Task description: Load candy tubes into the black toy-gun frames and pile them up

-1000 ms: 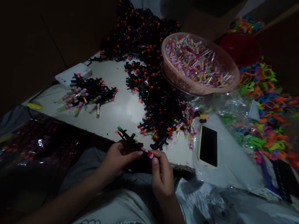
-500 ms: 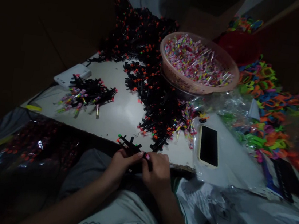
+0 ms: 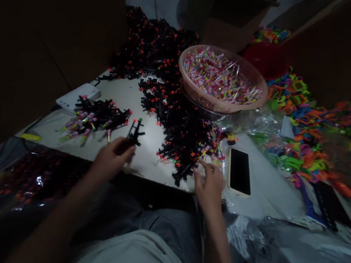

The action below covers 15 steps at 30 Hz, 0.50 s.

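The left hand (image 3: pixel 115 156) is pinching a black toy (image 3: pixel 135 134) while the half-open, empty-looking right hand (image 3: pixel 209 180) is hovering by a pile (image 3: pixel 185 133) whose tangles could be dragging extras down.

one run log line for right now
left hand: holds black plastic; right hand: by black pile, contact unclear; phone: screen dark

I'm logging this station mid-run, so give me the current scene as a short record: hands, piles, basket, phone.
Left hand: holds a black toy gun, green-tipped
Right hand: at the near edge of the large pile; grip unclear
Large pile: black pieces, orange-flecked
Small pile: black pieces and colourful tubes, beyond the left hand
Basket: pink, filled with small multicoloured pieces
Phone: screen up and dark, right of the right hand
Light: dim
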{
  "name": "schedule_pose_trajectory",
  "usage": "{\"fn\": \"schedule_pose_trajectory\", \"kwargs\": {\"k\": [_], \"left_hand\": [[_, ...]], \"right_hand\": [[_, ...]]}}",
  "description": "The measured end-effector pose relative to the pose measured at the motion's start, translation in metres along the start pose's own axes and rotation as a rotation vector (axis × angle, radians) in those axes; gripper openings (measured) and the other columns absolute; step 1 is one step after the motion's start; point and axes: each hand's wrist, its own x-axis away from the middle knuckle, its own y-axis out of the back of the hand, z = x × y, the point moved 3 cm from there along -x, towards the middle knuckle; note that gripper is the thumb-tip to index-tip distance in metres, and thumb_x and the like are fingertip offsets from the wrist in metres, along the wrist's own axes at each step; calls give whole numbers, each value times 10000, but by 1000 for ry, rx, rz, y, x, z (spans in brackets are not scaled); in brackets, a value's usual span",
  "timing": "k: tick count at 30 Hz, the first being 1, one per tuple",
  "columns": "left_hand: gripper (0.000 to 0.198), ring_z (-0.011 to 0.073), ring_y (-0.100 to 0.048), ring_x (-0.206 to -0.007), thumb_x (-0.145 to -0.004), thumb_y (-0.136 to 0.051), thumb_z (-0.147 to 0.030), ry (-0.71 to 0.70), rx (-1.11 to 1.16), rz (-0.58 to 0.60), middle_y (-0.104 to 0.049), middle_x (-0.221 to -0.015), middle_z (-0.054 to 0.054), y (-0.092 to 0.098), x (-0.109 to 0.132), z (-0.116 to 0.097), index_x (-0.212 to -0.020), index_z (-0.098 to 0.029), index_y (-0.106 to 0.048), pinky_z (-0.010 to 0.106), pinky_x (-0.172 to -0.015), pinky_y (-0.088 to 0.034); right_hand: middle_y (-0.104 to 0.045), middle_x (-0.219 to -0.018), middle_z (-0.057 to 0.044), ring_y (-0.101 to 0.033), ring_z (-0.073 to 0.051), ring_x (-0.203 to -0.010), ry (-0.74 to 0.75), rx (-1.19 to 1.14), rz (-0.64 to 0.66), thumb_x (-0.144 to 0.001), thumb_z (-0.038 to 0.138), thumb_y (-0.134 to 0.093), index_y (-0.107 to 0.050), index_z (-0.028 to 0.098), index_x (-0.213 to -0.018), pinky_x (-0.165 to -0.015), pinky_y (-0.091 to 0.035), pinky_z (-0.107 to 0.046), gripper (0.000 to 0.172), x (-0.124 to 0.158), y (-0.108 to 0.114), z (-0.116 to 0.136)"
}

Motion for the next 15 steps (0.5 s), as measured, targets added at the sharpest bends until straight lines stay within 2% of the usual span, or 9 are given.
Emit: {"fn": "schedule_pose_trajectory", "kwargs": {"k": [1,3,5,6,8,9,11,13,15], "left_hand": [[357,229,-627,-806,-746,-603,-435,-54,-201,-136,-678,-880,79,20,-15,-3,-964,-155,-643,358,-786,-490],[386,276,-598,-948,-816,-521,-395,-123,-510,-281,-650,-1021,132,51,-39,-8,-1075,-134,-638,414,-876,-453],[462,350,-517,-1093,-841,-493,-396,-145,-729,-383,-579,-1155,194,66,-52,-9,-1172,-92,-599,492,-931,-405],[497,375,-475,-1138,-843,-493,-403,-162,-793,-413,-543,-1199,213,65,-55,-9,-1209,-77,-575,516,-946,-383],[515,370,-449,-1159,-837,-510,-402,-232,-822,-391,-516,-1225,208,45,-52,-6,-1237,-80,-554,511,-970,-363],[490,338,-463,-1146,-837,-517,-390,-294,-790,-324,-529,-1209,186,26,-48,-4,-1228,-98,-564,477,-983,-363],[416,279,-508,-1084,-829,-542,-381,-397,-687,-91,-569,-1161,135,-20,-35,0,-1168,-149,-606,420,-970,-387],[405,265,-517,-1055,-825,-561,-394,-447,-612,79,-578,-1155,122,-65,-21,3,-1156,-166,-616,399,-932,-415],[366,273,-519,-1033,-815,-580,-385,-450,-574,135,-588,-1136,120,-94,-11,2,-1103,-169,-643,410,-903,-425]], "right_hand": [[-560,-1173,-107,-497,-298,-1073,-32,80,4,-923,401,-448,-551,245,-1233,-840,-353,-425,362,-6,0,-10],[-570,-1202,-106,-497,-316,-1089,-32,188,56,-926,384,-450,-571,254,-1227,-829,-345,-434,350,-14,-2,-22],[-597,-1190,-99,-512,-309,-1076,6,222,101,-920,365,-466,-591,248,-1198,-825,-338,-429,326,-16,-7,-28],[-613,-1168,-97,-523,-302,-1057,15,222,103,-913,357,-478,-602,239,-1173,-822,-337,-424,311,-15,-10,-29],[-643,-1079,-102,-547,-291,-998,4,189,81,-893,351,-500,-631,205,-1074,-806,-343,-412,267,-11,-13,-31],[-654,-1009,-108,-556,-290,-960,-16,147,64,-882,351,-508,-639,183,-1002,-796,-350,-409,245,-9,-15,-32],[-649,-880,-119,-571,-287,-884,-63,29,30,-869,344,-494,-620,149,-914,-772,-375,-405,236,-4,-18,-36],[-639,-822,-120,-583,-268,-819,-94,-75,9,-874,319,-449,-590,125,-967,-746,-411,-390,257,-1,-19,-40],[-644,-850,-121,-594,-243,-805,-76,-149,8,-887,294,-403,-559,116,-1062,-741,-442,-369,294,2,-17,-40]]}}
